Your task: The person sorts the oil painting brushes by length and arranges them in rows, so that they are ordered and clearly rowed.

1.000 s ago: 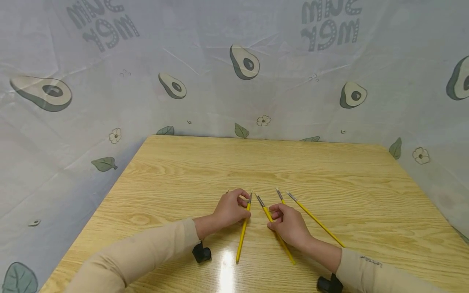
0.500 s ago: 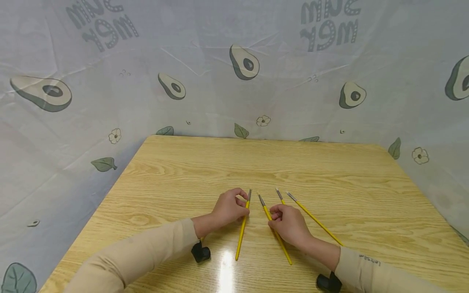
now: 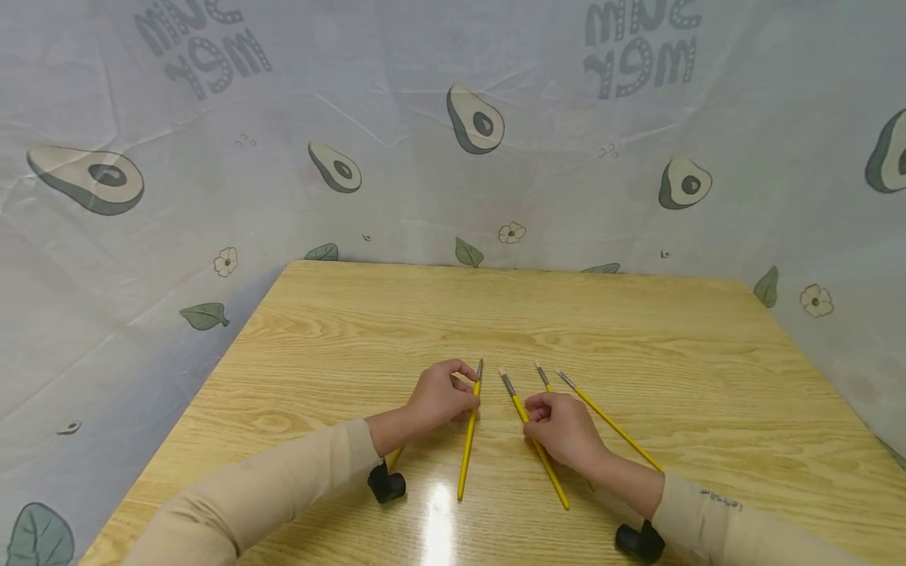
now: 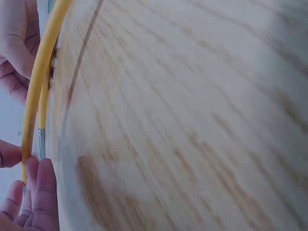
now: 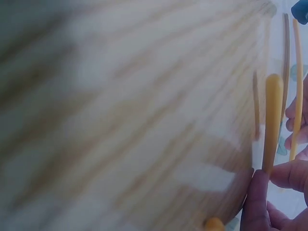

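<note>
In the head view, my left hand (image 3: 440,395) pinches a thin yellow-handled paintbrush (image 3: 467,456) between thumb and fingers. The brush's bristle tip points away from me. Close by on the right, my right hand (image 3: 568,431) pinches a second yellow paintbrush (image 3: 550,472), slanted with its tip toward the left. The left wrist view gives a near look at the left hand's brush handle (image 4: 41,67) between the fingertips (image 4: 46,178). From the right wrist, the rounded handle end (image 5: 273,110) rises out of the thumb and finger grip. Palms are partly hidden.
Right of the right hand lies another yellow paintbrush (image 3: 616,428). One more brush (image 3: 543,376) is partly hidden behind that hand. A yellow handle end (image 3: 394,457) shows beneath the left wrist. The wooden table (image 3: 495,314) meets a patterned cloth (image 3: 396,102) at the back.
The left hand and its brush have shifted slightly left and away from me. The right hand's brush tip has moved a little right, widening the gap between the two tips.
</note>
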A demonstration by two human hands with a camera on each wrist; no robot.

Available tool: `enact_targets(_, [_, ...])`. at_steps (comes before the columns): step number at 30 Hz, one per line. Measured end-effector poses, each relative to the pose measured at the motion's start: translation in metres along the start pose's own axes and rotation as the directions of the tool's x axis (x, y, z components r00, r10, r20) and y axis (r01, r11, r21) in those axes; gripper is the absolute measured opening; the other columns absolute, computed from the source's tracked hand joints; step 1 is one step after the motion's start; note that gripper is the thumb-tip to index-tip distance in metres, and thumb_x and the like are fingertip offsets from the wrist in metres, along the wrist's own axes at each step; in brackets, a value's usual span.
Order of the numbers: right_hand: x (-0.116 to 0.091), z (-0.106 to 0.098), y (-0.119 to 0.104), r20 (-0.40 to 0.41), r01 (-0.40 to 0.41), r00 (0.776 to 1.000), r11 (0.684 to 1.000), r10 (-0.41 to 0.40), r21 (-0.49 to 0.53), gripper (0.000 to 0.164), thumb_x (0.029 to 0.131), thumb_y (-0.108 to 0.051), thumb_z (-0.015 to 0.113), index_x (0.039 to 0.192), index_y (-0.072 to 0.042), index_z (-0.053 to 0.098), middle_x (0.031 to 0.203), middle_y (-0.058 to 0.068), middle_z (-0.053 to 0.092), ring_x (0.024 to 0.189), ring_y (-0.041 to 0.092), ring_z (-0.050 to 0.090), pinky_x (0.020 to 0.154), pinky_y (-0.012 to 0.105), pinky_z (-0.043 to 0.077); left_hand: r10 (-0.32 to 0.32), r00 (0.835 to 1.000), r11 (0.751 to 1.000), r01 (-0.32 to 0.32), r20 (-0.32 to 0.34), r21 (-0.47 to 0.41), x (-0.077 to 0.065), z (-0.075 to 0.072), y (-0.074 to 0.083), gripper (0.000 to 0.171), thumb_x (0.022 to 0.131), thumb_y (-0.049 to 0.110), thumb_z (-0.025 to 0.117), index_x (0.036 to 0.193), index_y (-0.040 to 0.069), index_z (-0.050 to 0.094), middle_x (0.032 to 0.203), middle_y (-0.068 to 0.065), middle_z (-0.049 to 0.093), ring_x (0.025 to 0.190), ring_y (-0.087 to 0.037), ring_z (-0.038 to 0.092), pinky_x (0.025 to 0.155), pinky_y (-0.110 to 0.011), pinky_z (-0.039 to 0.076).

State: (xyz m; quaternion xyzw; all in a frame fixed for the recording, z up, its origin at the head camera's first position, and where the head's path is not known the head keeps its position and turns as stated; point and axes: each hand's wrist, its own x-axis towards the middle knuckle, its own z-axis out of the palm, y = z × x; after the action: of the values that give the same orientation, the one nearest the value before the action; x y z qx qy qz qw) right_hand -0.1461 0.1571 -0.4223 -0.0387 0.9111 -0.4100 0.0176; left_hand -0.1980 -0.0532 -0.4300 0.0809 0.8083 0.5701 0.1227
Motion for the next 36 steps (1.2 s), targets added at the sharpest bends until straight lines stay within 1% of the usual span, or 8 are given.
enact_targets(3, [0.0, -0.001, 0.001, 0.008, -0.004, 1.0, 1.0, 0.003, 0.027, 0.026, 0.078, 0.005, 0.073, 0.104, 0.005, 0.069, 0.078, 0.002, 0.06, 0.07, 0.014, 0.055, 0.059, 0.024, 0.048, -0.005, 1.0, 1.0, 0.005, -0.002, -0.023, -0.001, -0.003, 0.002, 0.024, 0.079, -0.003, 0.072, 0.101, 0.004, 0.065, 0.075, -0.006, 0.065, 0.057, -0.02, 0.063, 0.054, -0.031, 0.057])
enact_targets(10, [0.0, -0.001, 0.003, 0.016, -0.022, 1.0, 0.996, 0.021, 0.082, 0.028, 0.08, 0.005, 0.071, 0.108, 0.005, 0.068, 0.081, 0.003, 0.061, 0.07, 0.014, 0.057, 0.058, 0.024, 0.05, 0.013, 1.0, 0.998, -0.014, -0.003, -0.062, -0.001, -0.009, 0.003, 0.027, 0.078, -0.002, 0.071, 0.105, 0.001, 0.065, 0.076, -0.008, 0.066, 0.06, -0.03, 0.065, 0.054, -0.036, 0.058])
enact_targets(15, [0.0, -0.002, 0.002, 0.019, -0.03, 0.999, 0.993, 0.028, 0.112, 0.029, 0.081, 0.004, 0.07, 0.11, 0.003, 0.068, 0.082, 0.003, 0.06, 0.071, 0.015, 0.057, 0.058, 0.024, 0.049, -0.004, 1.0, 0.995, 0.003, -0.01, -0.104, 0.0, -0.012, -0.001, 0.029, 0.078, -0.001, 0.072, 0.107, 0.0, 0.066, 0.077, -0.009, 0.066, 0.061, -0.025, 0.065, 0.056, -0.037, 0.058])
enact_targets(19, [0.001, -0.003, 0.0, 0.021, -0.033, 0.999, 0.991, 0.03, 0.13, 0.028, 0.082, 0.004, 0.069, 0.11, 0.002, 0.067, 0.084, 0.005, 0.061, 0.072, 0.016, 0.057, 0.057, 0.024, 0.049, -0.005, 1.0, 0.992, 0.004, -0.012, -0.123, -0.001, -0.016, 0.001, 0.029, 0.078, -0.001, 0.072, 0.106, 0.001, 0.067, 0.078, -0.009, 0.067, 0.063, -0.021, 0.066, 0.058, -0.038, 0.059])
enact_targets(25, [0.004, -0.007, -0.002, 0.016, -0.02, 1.0, 0.981, 0.018, 0.195, 0.026, 0.088, 0.004, 0.064, 0.114, 0.004, 0.066, 0.098, 0.009, 0.064, 0.087, 0.02, 0.06, 0.069, 0.025, 0.052, -0.004, 1.0, 0.985, 0.001, -0.015, -0.17, -0.001, -0.022, 0.004, 0.031, 0.078, -0.003, 0.071, 0.108, 0.001, 0.066, 0.079, -0.011, 0.067, 0.064, -0.021, 0.065, 0.059, -0.039, 0.059])
enact_targets(27, [0.006, -0.01, -0.003, 0.016, -0.005, 1.0, 0.976, 0.001, 0.217, 0.026, 0.089, 0.004, 0.062, 0.115, 0.004, 0.065, 0.103, 0.011, 0.065, 0.091, 0.022, 0.06, 0.07, 0.025, 0.052, -0.004, 1.0, 0.982, 0.0, -0.019, -0.189, 0.001, -0.024, 0.004, 0.03, 0.078, -0.003, 0.071, 0.107, 0.001, 0.066, 0.08, -0.011, 0.067, 0.065, -0.021, 0.065, 0.06, -0.04, 0.059])
enact_targets(32, [0.011, -0.013, -0.007, 0.046, -0.004, 0.999, 0.962, -0.009, 0.272, 0.028, 0.092, 0.003, 0.061, 0.12, 0.004, 0.064, 0.104, 0.015, 0.063, 0.088, 0.023, 0.059, 0.066, 0.029, 0.054, 0.007, 1.0, 0.976, -0.012, -0.027, -0.217, 0.002, -0.028, 0.004, 0.029, 0.078, -0.005, 0.071, 0.107, 0.0, 0.066, 0.08, -0.011, 0.066, 0.066, -0.021, 0.065, 0.062, -0.042, 0.059])
enact_targets(36, [0.016, -0.014, -0.009, 0.074, -0.039, 0.997, 0.948, 0.016, 0.315, 0.03, 0.093, 0.0, 0.062, 0.122, 0.003, 0.063, 0.103, 0.015, 0.063, 0.085, 0.022, 0.06, 0.069, 0.033, 0.055, 0.005, 1.0, 0.975, -0.011, -0.028, -0.222, 0.003, -0.03, 0.005, 0.028, 0.079, -0.005, 0.072, 0.107, 0.0, 0.066, 0.08, -0.011, 0.066, 0.067, -0.021, 0.065, 0.063, -0.044, 0.059])
